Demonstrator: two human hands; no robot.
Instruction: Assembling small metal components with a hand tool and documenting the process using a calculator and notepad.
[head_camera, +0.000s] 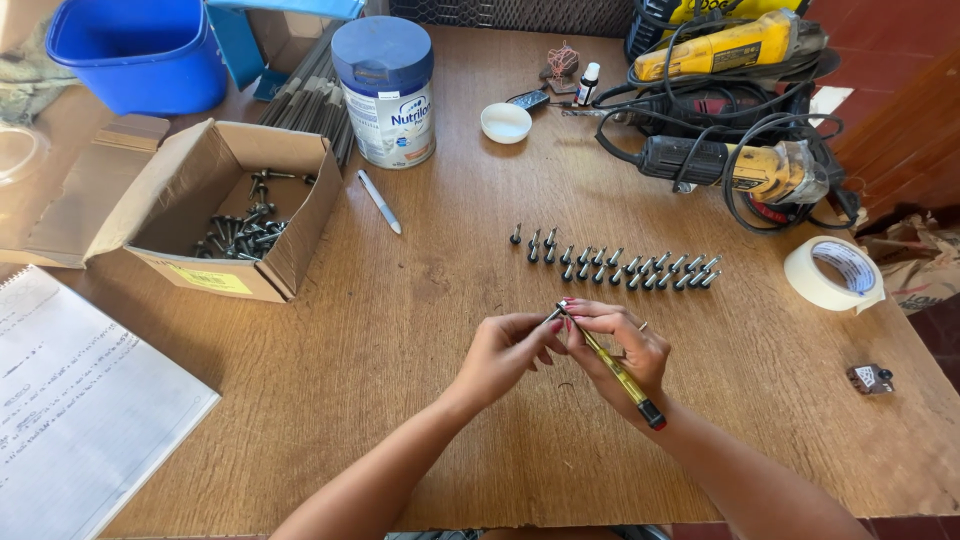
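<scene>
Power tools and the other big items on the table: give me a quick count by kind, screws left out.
Power tools: 3, cords tangled, so the count is approximate
Tape roll: 1
Cardboard box: 1
Blue bucket: 1
Tin can: 1
Notebook: 1
Total: 8

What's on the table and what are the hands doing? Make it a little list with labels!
left hand: pinches a small screw at the screwdriver's tip
right hand: holds a yellow screwdriver
row of screws: lined up beyond the hands
cardboard box: open, more screws inside
tape roll: at the right
power tools: far right, cords tangled
notebook: near left
</scene>
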